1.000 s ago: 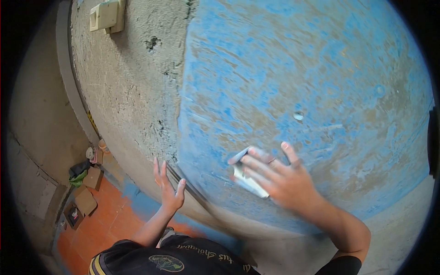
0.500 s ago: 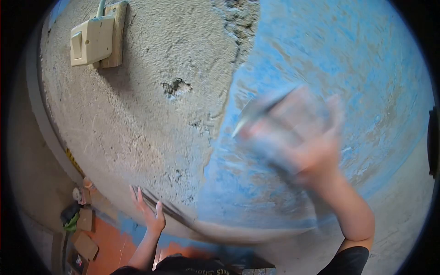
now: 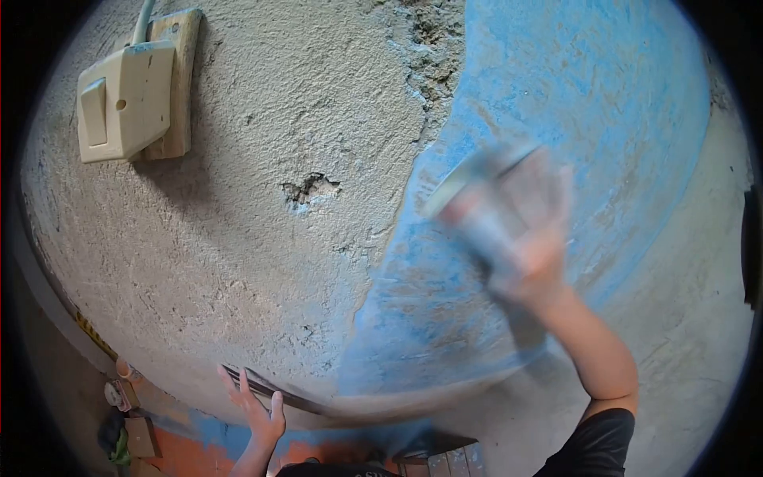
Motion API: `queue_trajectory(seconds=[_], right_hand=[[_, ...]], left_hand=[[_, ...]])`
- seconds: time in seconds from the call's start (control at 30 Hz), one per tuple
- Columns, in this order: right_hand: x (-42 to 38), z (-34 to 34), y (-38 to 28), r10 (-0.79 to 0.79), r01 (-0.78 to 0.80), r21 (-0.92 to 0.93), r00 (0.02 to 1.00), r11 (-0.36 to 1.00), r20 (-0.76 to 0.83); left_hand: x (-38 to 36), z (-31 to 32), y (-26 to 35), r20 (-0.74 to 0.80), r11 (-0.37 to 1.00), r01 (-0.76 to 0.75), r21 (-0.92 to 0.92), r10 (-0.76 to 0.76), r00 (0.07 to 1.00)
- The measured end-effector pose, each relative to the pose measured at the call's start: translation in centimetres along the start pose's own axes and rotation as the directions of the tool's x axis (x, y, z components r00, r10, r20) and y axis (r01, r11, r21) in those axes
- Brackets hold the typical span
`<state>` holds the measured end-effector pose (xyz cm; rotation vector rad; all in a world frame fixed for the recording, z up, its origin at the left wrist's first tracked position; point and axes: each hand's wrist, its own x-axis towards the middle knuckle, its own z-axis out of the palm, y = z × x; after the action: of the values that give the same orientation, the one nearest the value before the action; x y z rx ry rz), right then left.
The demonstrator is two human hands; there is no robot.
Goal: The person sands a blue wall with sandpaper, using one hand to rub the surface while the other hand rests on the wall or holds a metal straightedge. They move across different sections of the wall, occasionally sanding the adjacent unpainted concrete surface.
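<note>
The left hand (image 3: 256, 405), fingers spread, rests flat low on the wall (image 3: 262, 262). Higher up, the blurred right hand (image 3: 517, 230) presses a pale sheet (image 3: 469, 179) against the blue paint (image 3: 572, 103). Farther up-left sit a chipped hole (image 3: 310, 189) and a light switch (image 3: 123, 99).

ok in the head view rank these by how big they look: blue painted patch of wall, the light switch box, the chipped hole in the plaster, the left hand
1. blue painted patch, by far the largest.
2. light switch box.
3. left hand and chipped hole look about alike; the fisheye lens makes ranking them unsure.
</note>
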<state>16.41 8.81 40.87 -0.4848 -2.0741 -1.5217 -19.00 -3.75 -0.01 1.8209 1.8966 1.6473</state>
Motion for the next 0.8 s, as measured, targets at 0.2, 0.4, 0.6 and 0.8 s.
queue_trajectory(seconds=[0.2, 0.4, 0.6, 0.8], right_hand=[[-0.6, -0.4, -3.4, -0.191, 0.185, 0.048, 0.970, 0.981, 0.151], [-0.6, -1.4, -6.4, -0.167, 0.148, 0.094, 0.959, 0.984, 0.229], [2.5, -2.0, -0.1, 0.201, -0.202, -0.040, 0.979, 0.979, -0.021], [-1.9, -0.9, -6.7, -0.263, 0.241, 0.106, 0.909, 0.965, 0.323]], left_hand=[[0.7, 0.6, 0.0, -0.046, 1.000, -0.028, 0.008, 0.028, 0.999], [0.2, 0.0, -0.7, -0.005, 0.999, -0.034, -0.037, 0.033, 0.999], [0.0, -0.3, -1.8, 0.030, 0.997, -0.078, 0.014, 0.077, 0.997], [-0.2, 0.6, -2.2, -0.019, 0.996, -0.086, 0.026, 0.087, 0.996]])
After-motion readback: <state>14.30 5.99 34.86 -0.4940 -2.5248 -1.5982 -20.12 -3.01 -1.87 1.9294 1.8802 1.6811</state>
